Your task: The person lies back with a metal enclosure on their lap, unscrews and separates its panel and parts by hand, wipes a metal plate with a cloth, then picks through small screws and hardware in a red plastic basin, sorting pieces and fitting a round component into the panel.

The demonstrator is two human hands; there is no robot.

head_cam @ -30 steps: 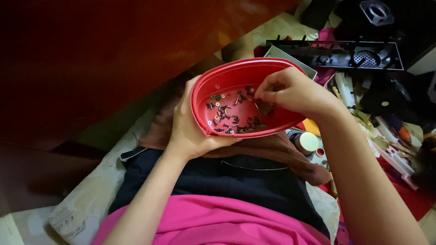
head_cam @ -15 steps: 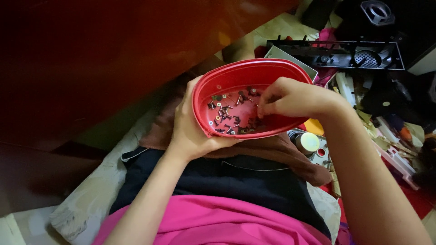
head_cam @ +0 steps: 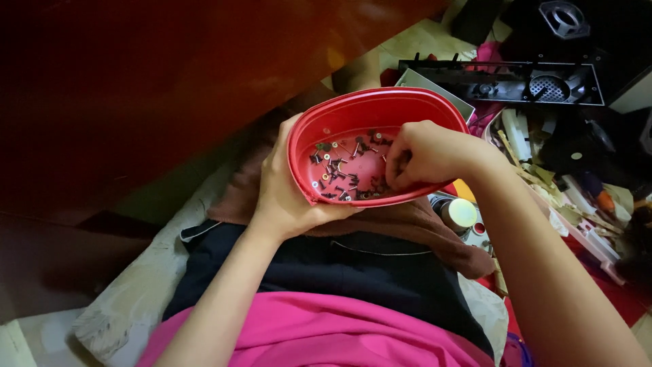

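A red oval plastic tub (head_cam: 353,109) is tilted toward me above my lap, with several small dark screws and washers (head_cam: 339,173) scattered on its floor. My left hand (head_cam: 288,194) grips the tub's near left rim from underneath, thumb over the edge. My right hand (head_cam: 428,153) reaches inside from the right with its fingertips pinched down among the screws at the tub's right side. Whether a screw sits between those fingers is hidden.
A black plastic appliance panel (head_cam: 502,81) lies on the floor beyond the tub. To the right is clutter: a small round jar with a pale lid (head_cam: 462,212), sticks and tools. A dark reddish wooden surface (head_cam: 136,81) fills the left. A brown cloth (head_cam: 421,228) covers my lap.
My right hand has gone from hovering at the tub's far right rim down into the tub, its fingers curling among the screws. The tub and left hand stay put.
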